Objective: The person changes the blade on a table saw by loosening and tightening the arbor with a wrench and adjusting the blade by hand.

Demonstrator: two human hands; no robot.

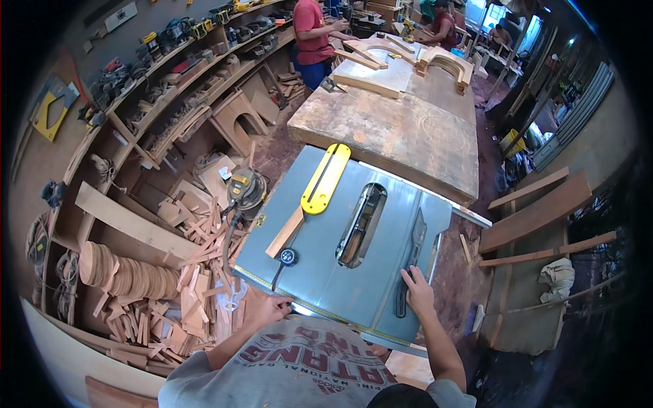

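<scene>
In front of me is a table saw point(320, 238) with a grey-blue top. Its long throat opening point(362, 224) is uncovered, with metal parts showing inside. To the left of the opening lies a yellow throat plate point(325, 179). A short wood strip point(284, 232) and a small round dark tool point(288, 257) like a tape measure are nearer me. My right hand point(417, 294) rests with fingers extended against a long black push stick point(409, 265) on the right side of the top. At the front edge, my left hand point(275, 309) has curled fingers by the rail; what they grip is hidden.
Wood offcuts point(197, 292) and stacked round discs point(126, 272) fill the left floor. A corded sander point(246, 187) stands beside the saw. Beyond is a wooden workbench point(388, 129) with curved frames; co-workers point(314, 41) are near it. Boards point(537, 211) lean at right.
</scene>
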